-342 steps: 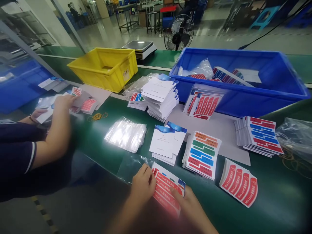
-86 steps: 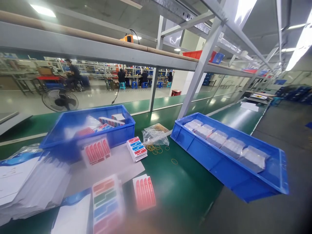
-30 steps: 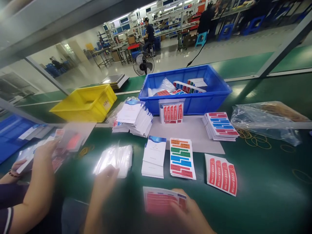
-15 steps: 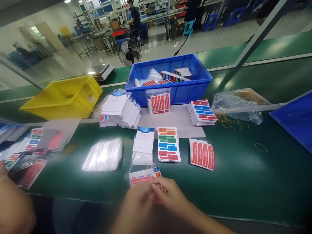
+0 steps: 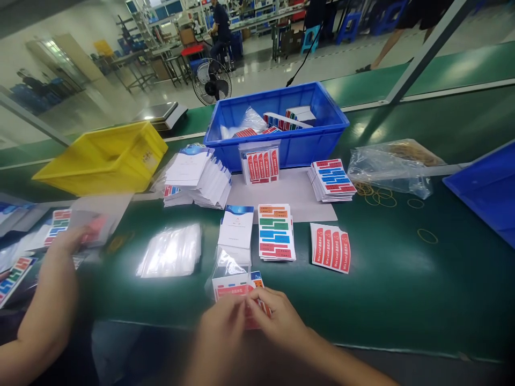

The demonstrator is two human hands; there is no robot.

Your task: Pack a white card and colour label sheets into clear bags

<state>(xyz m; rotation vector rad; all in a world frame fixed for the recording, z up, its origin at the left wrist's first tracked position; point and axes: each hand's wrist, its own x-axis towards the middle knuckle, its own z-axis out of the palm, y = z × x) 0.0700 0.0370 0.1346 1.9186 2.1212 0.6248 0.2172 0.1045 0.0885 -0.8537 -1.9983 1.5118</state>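
Note:
My left hand and my right hand meet at the near edge of the green belt, both gripping a small set of cards with a red sticker sheet on top. A clear plastic bag stands open around the far end of the set. Just beyond lie a stack of white booklets, a stack of multicolour sticker sheets and a stack of red sticker sheets.
A pile of clear bags lies left of my hands. A co-worker's arm handles sheets at far left. Behind stand a yellow bin, a blue bin, a booklet pile, rubber bands and another blue bin.
My hands have closed together on the card set and the clear bag now sits over its far end. The co-worker's arm has come back into view at left.

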